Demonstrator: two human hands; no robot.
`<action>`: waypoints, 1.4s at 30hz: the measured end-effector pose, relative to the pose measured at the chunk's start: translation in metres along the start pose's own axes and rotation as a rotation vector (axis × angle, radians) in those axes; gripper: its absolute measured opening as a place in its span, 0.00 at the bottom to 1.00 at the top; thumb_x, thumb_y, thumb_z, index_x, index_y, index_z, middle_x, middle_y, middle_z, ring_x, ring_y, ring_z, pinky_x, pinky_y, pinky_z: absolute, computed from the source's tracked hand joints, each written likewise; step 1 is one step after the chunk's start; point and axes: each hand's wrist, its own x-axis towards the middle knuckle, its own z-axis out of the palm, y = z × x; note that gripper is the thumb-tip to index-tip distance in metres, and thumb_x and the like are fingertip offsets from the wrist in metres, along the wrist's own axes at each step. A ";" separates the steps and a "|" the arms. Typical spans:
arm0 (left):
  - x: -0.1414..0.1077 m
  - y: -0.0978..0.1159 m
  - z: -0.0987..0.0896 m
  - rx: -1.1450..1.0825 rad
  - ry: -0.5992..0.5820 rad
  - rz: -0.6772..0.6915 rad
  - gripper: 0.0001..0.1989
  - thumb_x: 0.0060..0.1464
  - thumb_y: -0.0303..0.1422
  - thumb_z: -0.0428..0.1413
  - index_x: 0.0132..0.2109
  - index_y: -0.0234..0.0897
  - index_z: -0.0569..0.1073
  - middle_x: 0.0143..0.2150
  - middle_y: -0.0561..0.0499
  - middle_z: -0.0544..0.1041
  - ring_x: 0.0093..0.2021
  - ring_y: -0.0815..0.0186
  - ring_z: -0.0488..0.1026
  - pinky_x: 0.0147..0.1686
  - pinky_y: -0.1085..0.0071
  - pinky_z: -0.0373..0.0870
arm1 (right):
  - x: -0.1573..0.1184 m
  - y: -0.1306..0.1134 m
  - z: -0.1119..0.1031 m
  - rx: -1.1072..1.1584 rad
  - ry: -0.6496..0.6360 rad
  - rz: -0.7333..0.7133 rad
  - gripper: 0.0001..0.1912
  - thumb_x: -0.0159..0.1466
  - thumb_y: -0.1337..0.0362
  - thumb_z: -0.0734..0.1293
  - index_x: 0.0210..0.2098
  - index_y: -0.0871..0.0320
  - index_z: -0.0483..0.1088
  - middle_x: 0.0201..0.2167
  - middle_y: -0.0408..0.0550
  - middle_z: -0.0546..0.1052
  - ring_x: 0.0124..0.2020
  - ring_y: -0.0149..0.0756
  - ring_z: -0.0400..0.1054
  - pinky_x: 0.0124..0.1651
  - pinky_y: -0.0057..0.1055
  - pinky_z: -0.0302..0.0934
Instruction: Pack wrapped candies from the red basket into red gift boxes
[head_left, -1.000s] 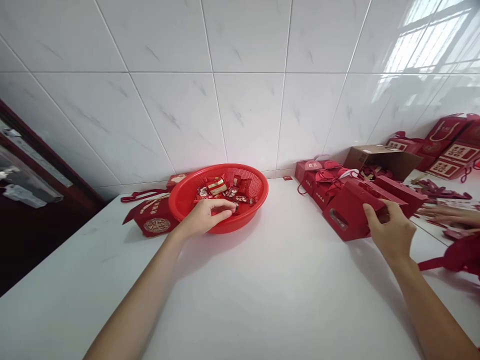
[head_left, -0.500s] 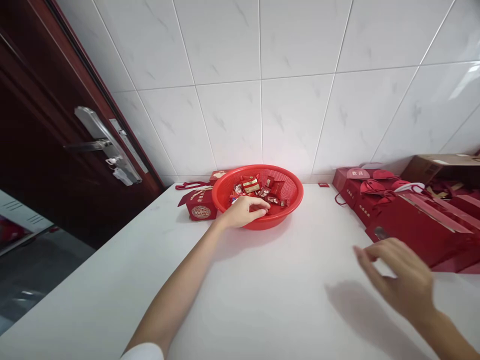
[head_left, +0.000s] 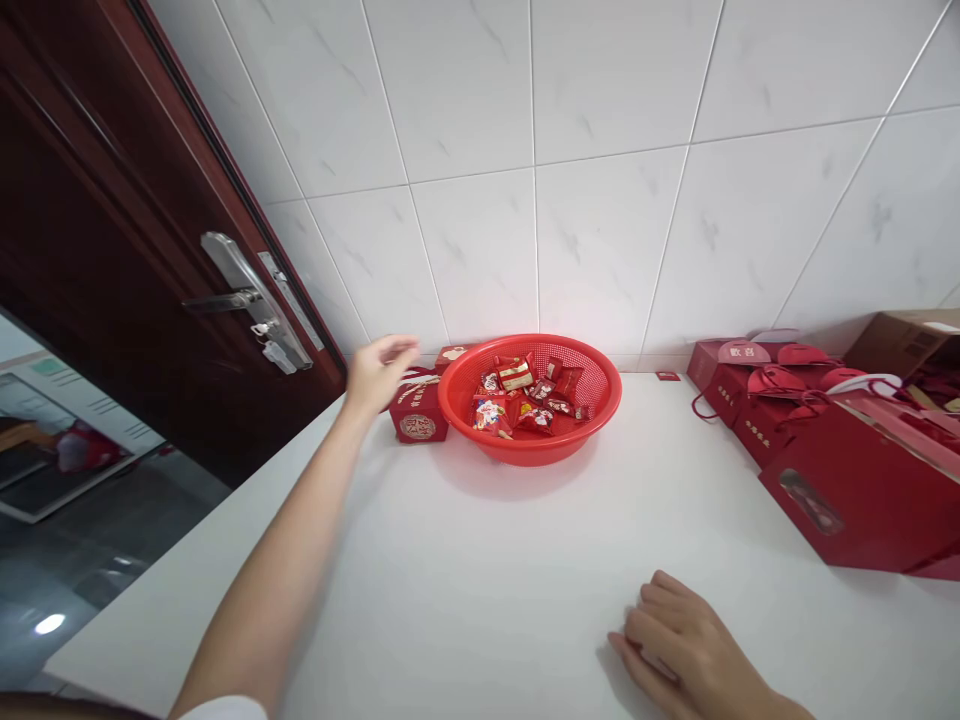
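Note:
My left hand (head_left: 377, 378) is above the small red gift box (head_left: 418, 412), its thumb and fingers apart and nothing visible between them. The box has gold lettering and stands against the left side of a red plastic basket (head_left: 529, 452). Inside the basket lie several wrapped candies, among them a red and gold packet (head_left: 515, 373) and a white and red packet (head_left: 491, 414). My right hand (head_left: 686, 645) is low over the front right of the white table, fingers loosely curled in, with nothing seen in them.
Several red gift boxes (head_left: 739, 405) and a larger red box with a window (head_left: 862, 490) stand at the right, beside a cardboard box (head_left: 900, 345). A small red packet (head_left: 667, 376) lies by the tiled wall (head_left: 600, 240). A dark door (head_left: 150, 230) with keys is at the left.
My left hand has left the basket and moved left to over the small gift box. My right hand has moved down and left, away from the red boxes, and its fingers have curled. The view has shifted slightly.

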 end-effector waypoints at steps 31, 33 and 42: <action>-0.127 0.108 0.020 -0.179 -0.981 0.870 0.05 0.63 0.30 0.51 0.41 0.40 0.72 0.45 0.47 0.84 0.44 0.59 0.81 0.62 0.54 0.69 | 0.110 0.031 -0.088 0.500 0.079 0.329 0.17 0.71 0.58 0.64 0.27 0.56 0.69 0.22 0.43 0.73 0.23 0.30 0.64 0.27 0.27 0.59; -0.148 0.103 0.046 -0.093 -0.836 1.142 0.06 0.61 0.26 0.50 0.36 0.39 0.71 0.41 0.47 0.83 0.39 0.63 0.80 0.65 0.55 0.65 | 0.119 0.037 -0.096 0.536 0.081 0.336 0.18 0.70 0.57 0.65 0.25 0.57 0.69 0.21 0.42 0.72 0.22 0.29 0.63 0.27 0.27 0.59; -0.166 0.076 0.086 0.119 -0.557 1.439 0.09 0.62 0.24 0.51 0.35 0.38 0.72 0.43 0.51 0.81 0.39 0.68 0.75 0.61 0.60 0.68 | 0.108 0.058 -0.088 0.544 -0.393 0.319 0.09 0.66 0.67 0.64 0.33 0.59 0.76 0.25 0.42 0.76 0.25 0.28 0.63 0.31 0.25 0.58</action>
